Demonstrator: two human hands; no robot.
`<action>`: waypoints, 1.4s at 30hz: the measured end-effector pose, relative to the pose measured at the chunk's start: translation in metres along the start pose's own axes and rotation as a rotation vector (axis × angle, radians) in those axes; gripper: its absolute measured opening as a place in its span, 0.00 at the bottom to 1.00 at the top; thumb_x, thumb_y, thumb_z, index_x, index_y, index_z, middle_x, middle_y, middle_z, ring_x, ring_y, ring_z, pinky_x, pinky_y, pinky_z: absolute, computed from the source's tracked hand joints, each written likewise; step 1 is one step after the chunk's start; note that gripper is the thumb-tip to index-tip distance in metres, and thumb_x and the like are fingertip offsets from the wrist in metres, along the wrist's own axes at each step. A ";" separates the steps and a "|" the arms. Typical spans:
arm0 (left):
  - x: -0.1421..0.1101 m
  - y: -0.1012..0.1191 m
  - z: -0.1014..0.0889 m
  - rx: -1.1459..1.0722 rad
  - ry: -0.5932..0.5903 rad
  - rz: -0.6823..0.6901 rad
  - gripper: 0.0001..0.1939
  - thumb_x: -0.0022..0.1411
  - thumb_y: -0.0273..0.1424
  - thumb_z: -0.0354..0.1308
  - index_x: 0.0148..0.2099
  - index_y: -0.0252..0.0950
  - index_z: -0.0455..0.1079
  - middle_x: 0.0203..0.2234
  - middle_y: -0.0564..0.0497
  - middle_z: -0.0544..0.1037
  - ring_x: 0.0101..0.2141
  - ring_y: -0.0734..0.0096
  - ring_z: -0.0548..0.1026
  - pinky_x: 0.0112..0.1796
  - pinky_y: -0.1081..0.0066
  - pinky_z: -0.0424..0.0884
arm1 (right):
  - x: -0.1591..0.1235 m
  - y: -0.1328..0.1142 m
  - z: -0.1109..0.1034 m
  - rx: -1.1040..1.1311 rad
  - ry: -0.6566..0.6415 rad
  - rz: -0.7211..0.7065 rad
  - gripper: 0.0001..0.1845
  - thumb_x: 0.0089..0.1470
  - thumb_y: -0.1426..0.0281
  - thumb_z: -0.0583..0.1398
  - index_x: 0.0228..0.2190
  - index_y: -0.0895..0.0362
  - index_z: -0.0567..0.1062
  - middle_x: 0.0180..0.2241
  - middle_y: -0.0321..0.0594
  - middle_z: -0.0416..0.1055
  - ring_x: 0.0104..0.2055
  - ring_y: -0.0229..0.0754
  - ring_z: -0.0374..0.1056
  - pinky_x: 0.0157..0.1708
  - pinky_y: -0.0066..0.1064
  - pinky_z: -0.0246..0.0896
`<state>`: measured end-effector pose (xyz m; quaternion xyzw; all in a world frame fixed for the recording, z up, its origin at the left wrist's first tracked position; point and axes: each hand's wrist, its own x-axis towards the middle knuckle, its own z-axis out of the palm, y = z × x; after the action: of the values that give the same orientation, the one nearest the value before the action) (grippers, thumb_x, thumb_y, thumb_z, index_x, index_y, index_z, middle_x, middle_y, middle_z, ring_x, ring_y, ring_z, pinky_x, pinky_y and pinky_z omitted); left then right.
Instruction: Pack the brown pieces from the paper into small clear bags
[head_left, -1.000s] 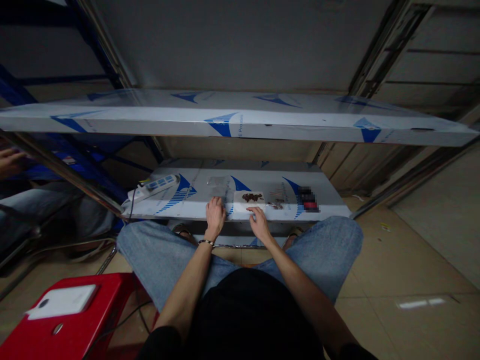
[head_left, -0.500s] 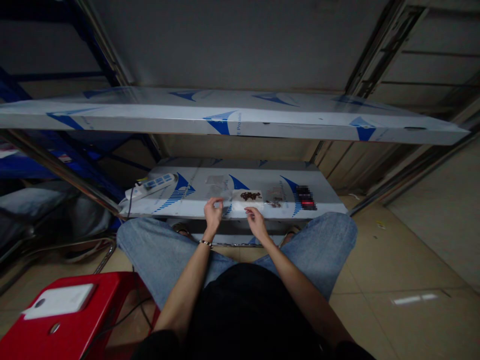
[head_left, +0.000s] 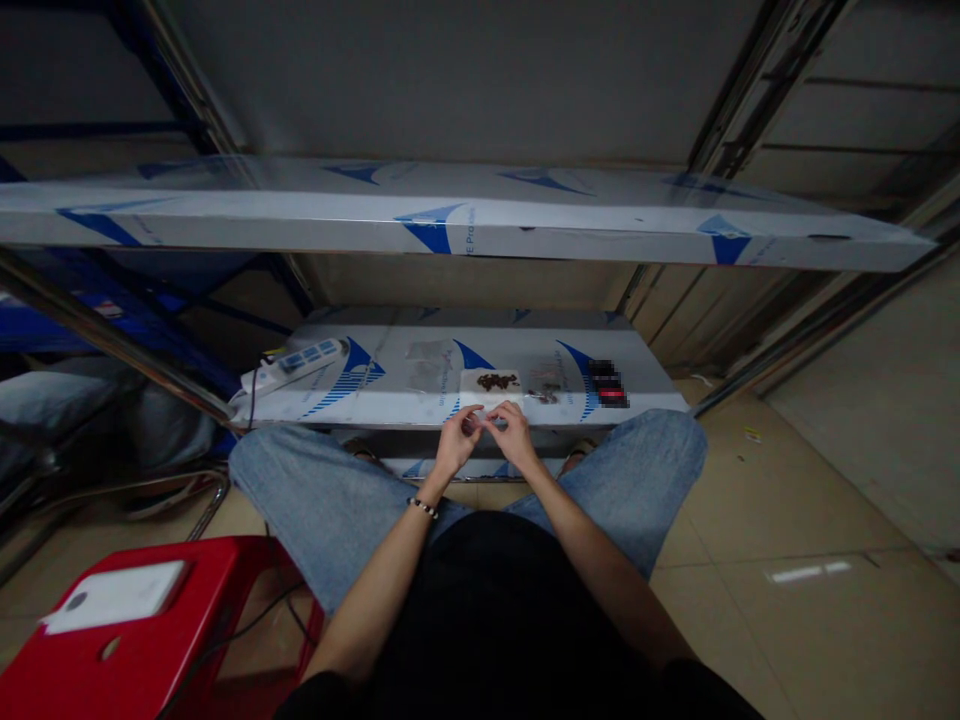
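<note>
My left hand (head_left: 458,440) and my right hand (head_left: 513,436) meet at the front edge of the lower shelf (head_left: 405,400). Fingers and thumbs on both are pinched together, and a small, clear-looking thing between them is too faint to name. Just beyond the fingertips lies a white sheet (head_left: 469,382) bearing a pile of small dark brown pieces (head_left: 498,382). Right of it rests a clear bag (head_left: 546,392) with some brown pieces inside. Flat clear plastic bags (head_left: 429,368) lie to the left of the sheet.
A white power strip (head_left: 292,366) is at the shelf's left end. Dark items (head_left: 608,384), blurred out, lie at its right. The upper shelf (head_left: 480,240) runs across above. A red stool (head_left: 150,640) at lower left carries a white device (head_left: 116,598).
My left hand has moved right from beside the plastic bags to meet my right hand. The right hand has drawn slightly nearer me, and both pinch in front of the sheet.
</note>
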<state>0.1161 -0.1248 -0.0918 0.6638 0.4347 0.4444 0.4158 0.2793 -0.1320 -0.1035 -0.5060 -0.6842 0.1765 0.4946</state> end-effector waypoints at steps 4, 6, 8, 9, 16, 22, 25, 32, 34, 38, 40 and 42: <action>0.002 -0.011 0.001 0.069 -0.072 -0.014 0.17 0.55 0.29 0.62 0.48 0.33 0.75 0.30 0.50 0.78 0.31 0.67 0.73 0.39 0.69 0.70 | -0.001 0.001 -0.001 -0.059 -0.133 -0.038 0.04 0.58 0.72 0.62 0.33 0.52 0.77 0.34 0.41 0.73 0.43 0.49 0.66 0.47 0.40 0.64; 0.003 -0.014 0.001 0.081 -0.145 0.001 0.11 0.57 0.30 0.61 0.43 0.33 0.77 0.32 0.48 0.79 0.34 0.65 0.74 0.42 0.68 0.70 | -0.002 0.000 -0.001 -0.064 -0.189 -0.065 0.06 0.59 0.74 0.60 0.34 0.52 0.77 0.36 0.42 0.72 0.44 0.49 0.67 0.47 0.40 0.65; 0.003 -0.017 -0.001 0.078 -0.220 0.012 0.09 0.59 0.30 0.59 0.39 0.33 0.77 0.34 0.47 0.80 0.36 0.63 0.75 0.44 0.67 0.70 | -0.003 -0.003 -0.002 -0.056 -0.227 -0.100 0.09 0.59 0.76 0.58 0.36 0.53 0.77 0.37 0.43 0.71 0.44 0.48 0.67 0.47 0.39 0.66; 0.003 -0.018 -0.002 0.079 -0.241 0.009 0.08 0.59 0.30 0.58 0.38 0.33 0.77 0.34 0.47 0.80 0.36 0.63 0.75 0.44 0.67 0.70 | -0.004 -0.005 -0.002 -0.053 -0.244 -0.119 0.09 0.59 0.76 0.58 0.36 0.53 0.77 0.38 0.43 0.71 0.45 0.48 0.67 0.48 0.39 0.66; 0.007 -0.022 -0.014 0.145 -0.268 0.028 0.10 0.54 0.24 0.56 0.39 0.32 0.75 0.34 0.48 0.80 0.36 0.65 0.74 0.45 0.67 0.70 | -0.007 -0.016 -0.005 -0.076 -0.361 -0.220 0.14 0.57 0.80 0.57 0.42 0.53 0.77 0.43 0.44 0.75 0.50 0.48 0.69 0.53 0.42 0.64; 0.006 -0.017 -0.023 0.311 -0.302 0.074 0.12 0.53 0.22 0.55 0.40 0.33 0.74 0.34 0.48 0.79 0.36 0.64 0.74 0.44 0.68 0.69 | -0.013 -0.020 -0.005 0.003 -0.420 -0.249 0.20 0.55 0.81 0.58 0.49 0.55 0.75 0.50 0.45 0.75 0.54 0.47 0.69 0.56 0.39 0.63; 0.002 -0.013 -0.021 0.411 -0.348 0.111 0.14 0.54 0.21 0.54 0.42 0.34 0.73 0.36 0.46 0.79 0.39 0.61 0.76 0.44 0.67 0.69 | -0.017 -0.019 -0.002 -0.017 -0.455 -0.212 0.19 0.55 0.82 0.57 0.47 0.56 0.75 0.47 0.46 0.76 0.51 0.46 0.71 0.54 0.37 0.64; -0.008 -0.008 -0.006 0.601 -0.444 0.205 0.13 0.56 0.20 0.54 0.42 0.36 0.72 0.39 0.43 0.79 0.44 0.58 0.77 0.46 0.67 0.68 | -0.025 -0.015 -0.001 -0.244 -0.651 -0.086 0.11 0.54 0.82 0.56 0.35 0.60 0.77 0.38 0.49 0.78 0.43 0.48 0.73 0.47 0.36 0.65; -0.009 -0.007 -0.005 0.591 -0.500 0.219 0.12 0.55 0.21 0.54 0.42 0.37 0.71 0.38 0.44 0.79 0.42 0.59 0.77 0.43 0.68 0.67 | -0.028 -0.017 -0.005 -0.248 -0.704 -0.102 0.10 0.54 0.81 0.57 0.34 0.60 0.77 0.39 0.48 0.78 0.44 0.47 0.73 0.46 0.35 0.64; -0.016 -0.004 -0.008 0.514 -0.590 0.163 0.13 0.54 0.22 0.54 0.42 0.38 0.70 0.35 0.48 0.79 0.37 0.62 0.77 0.36 0.71 0.66 | -0.035 -0.024 -0.016 -0.195 -0.760 -0.193 0.14 0.49 0.83 0.57 0.35 0.57 0.77 0.40 0.44 0.78 0.45 0.46 0.72 0.47 0.33 0.64; -0.022 0.000 -0.010 0.487 -0.605 0.148 0.13 0.55 0.22 0.53 0.42 0.39 0.69 0.34 0.49 0.78 0.37 0.62 0.77 0.36 0.71 0.65 | -0.039 -0.028 -0.018 -0.163 -0.753 -0.212 0.19 0.46 0.85 0.56 0.37 0.57 0.78 0.41 0.43 0.78 0.45 0.46 0.73 0.47 0.33 0.64; -0.027 0.004 -0.010 0.484 -0.573 0.150 0.14 0.56 0.21 0.51 0.43 0.39 0.68 0.34 0.49 0.78 0.38 0.62 0.77 0.37 0.71 0.65 | -0.041 -0.031 -0.019 -0.121 -0.716 -0.225 0.22 0.44 0.86 0.55 0.38 0.56 0.79 0.42 0.43 0.78 0.46 0.46 0.73 0.48 0.34 0.65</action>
<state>0.1009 -0.1497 -0.0920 0.8700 0.3435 0.1546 0.3182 0.2789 -0.1860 -0.0924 -0.3622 -0.8742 0.2462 0.2098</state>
